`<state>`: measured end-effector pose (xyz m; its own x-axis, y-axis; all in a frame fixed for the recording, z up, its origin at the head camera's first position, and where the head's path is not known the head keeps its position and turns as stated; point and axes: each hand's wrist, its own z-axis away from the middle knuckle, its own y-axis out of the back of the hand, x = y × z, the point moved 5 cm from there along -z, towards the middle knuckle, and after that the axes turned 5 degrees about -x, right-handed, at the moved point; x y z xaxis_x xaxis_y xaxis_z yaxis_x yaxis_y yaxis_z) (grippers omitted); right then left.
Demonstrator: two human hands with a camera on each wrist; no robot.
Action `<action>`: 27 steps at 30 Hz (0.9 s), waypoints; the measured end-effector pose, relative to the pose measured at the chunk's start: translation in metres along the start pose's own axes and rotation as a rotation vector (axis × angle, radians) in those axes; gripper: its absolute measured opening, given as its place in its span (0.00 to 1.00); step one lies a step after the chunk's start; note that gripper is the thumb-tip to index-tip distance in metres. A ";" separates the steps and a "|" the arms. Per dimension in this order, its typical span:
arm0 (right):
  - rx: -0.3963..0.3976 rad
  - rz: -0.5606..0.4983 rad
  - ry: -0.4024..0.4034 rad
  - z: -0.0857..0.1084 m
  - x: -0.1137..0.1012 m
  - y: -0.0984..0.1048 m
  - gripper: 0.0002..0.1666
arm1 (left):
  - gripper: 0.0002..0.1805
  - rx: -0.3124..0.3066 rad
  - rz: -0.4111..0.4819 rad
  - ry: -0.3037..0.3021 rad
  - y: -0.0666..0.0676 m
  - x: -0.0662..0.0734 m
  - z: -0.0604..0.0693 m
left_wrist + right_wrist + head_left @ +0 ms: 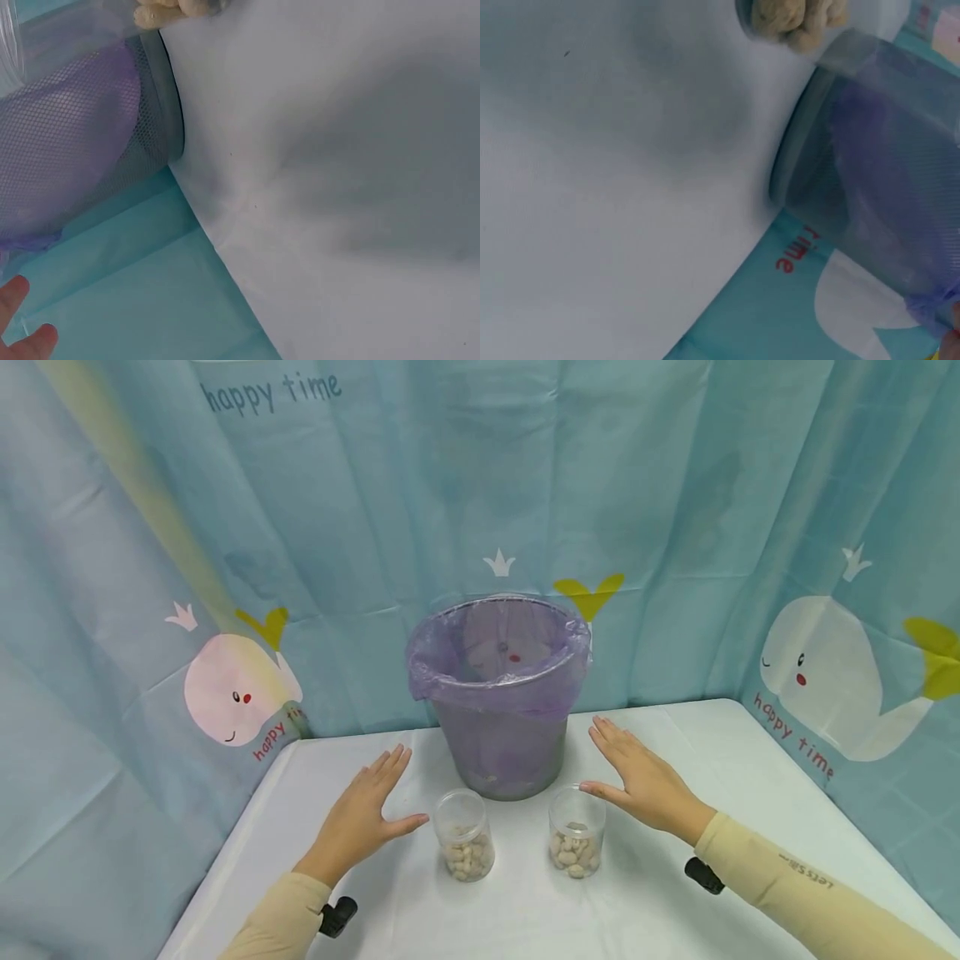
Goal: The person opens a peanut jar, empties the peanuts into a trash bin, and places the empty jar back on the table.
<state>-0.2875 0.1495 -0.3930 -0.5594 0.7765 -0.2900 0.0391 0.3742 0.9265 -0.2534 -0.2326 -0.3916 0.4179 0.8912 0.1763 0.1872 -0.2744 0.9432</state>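
- Left hand (360, 817): released, fingers extended, thumb spread apart; the thumb tip points at the left jar and lies just beside it in the head view.
- Right hand (651, 783): released, fingers extended, thumb spread; the thumb tip overlaps the rim of the right jar in the head view. Whether it touches cannot be told.
- Left jar (459, 817): clear, upright on the table (517, 927), in front of the bin, slightly to its left; peanuts (468, 858) fill its lower part.
- Right jar (577, 810): clear, upright, in front of the bin and to its right, apart from the left jar; it also holds peanuts in its lower part.
- Bin (510, 756): mesh-walled, upright towards the table's far edge, behind both jars; a translucent purple liner (498, 695) is folded over its rim.
- Curtain (450, 485): blue, printed with whales and lettering, hanging behind the table.
- Sleeves (810, 885): beige, on both arms.
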 end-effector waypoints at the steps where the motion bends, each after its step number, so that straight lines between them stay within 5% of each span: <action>1: 0.002 -0.002 0.005 0.000 -0.002 -0.001 0.52 | 0.54 0.000 0.008 -0.001 -0.001 0.001 0.001; 27: 0.002 -0.091 0.101 -0.001 -0.055 -0.009 0.53 | 0.56 -0.049 0.148 0.091 -0.025 0.009 0.022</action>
<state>-0.2578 0.1034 -0.3849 -0.6412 0.6845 -0.3468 -0.0137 0.4417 0.8971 -0.2344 -0.2255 -0.4200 0.3554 0.8719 0.3370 0.0848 -0.3891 0.9173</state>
